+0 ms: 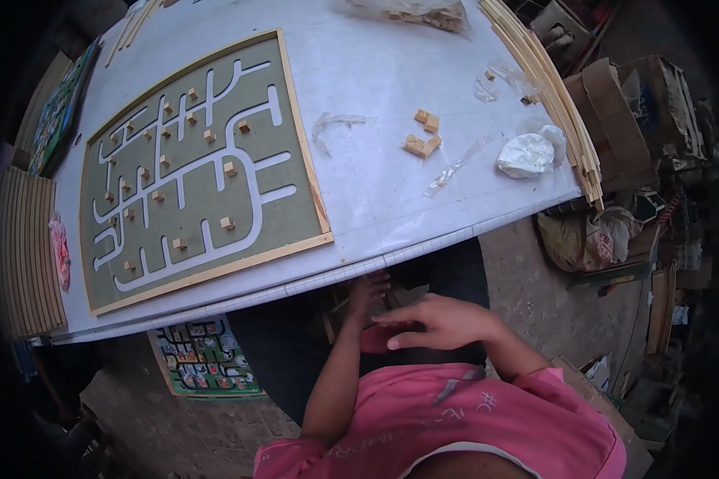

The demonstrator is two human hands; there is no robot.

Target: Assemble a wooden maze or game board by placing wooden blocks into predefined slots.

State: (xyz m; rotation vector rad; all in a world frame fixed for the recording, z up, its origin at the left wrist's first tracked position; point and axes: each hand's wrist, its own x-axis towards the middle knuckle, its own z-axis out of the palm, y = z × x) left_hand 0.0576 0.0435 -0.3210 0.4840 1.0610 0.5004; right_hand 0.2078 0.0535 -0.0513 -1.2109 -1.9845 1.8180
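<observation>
Left hand (367,289) reaching under white table (391,191) edge, fingertips hidden, grip unreadable. Right hand (435,319) hovering flat, fingers spreading open, holding nothing. Framed green maze board (196,172) lying on table, well apart.

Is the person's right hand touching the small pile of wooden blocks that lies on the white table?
Apart. The head view shows the right hand below the table's near edge, over the lap, while the wooden blocks lie far up on the tabletop, with bare surface between them.

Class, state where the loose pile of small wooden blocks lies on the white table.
In the head view, the wooden blocks lie on the white table, right of the framed green board and left of the crumpled white bag.
</observation>
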